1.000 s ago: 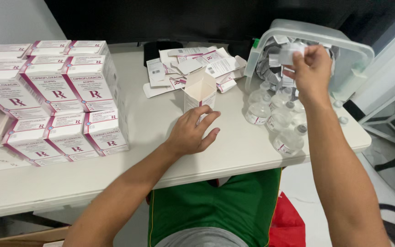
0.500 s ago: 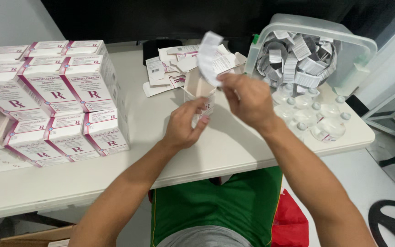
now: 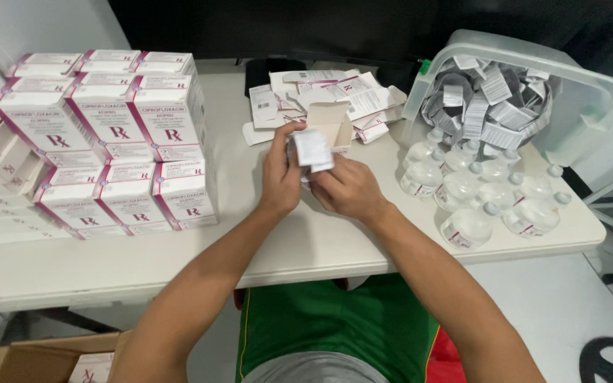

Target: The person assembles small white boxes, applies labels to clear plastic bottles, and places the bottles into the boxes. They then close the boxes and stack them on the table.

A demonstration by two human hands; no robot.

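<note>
Both hands meet over the middle of the white table (image 3: 299, 245). My left hand (image 3: 282, 170) and my right hand (image 3: 345, 188) together hold a folded white paper leaflet (image 3: 311, 149), which sticks up between the fingers. Just behind them stands a small open carton (image 3: 335, 122) with its flap raised. A clear plastic tub (image 3: 576, 85) lies tipped on its side at the right, filled with several folded leaflets (image 3: 487, 103).
Stacks of white and magenta medicine boxes (image 3: 118, 142) fill the left of the table. Several clear plastic bottles (image 3: 484, 195) lie at the right front of the table. Flattened cartons and leaflets (image 3: 321, 92) lie at the back. A cardboard box (image 3: 44, 358) sits on the floor at lower left.
My right hand took a leaflet from the tub and brought it left to the table's middle. My left hand rose from the table and joined it on the leaflet.
</note>
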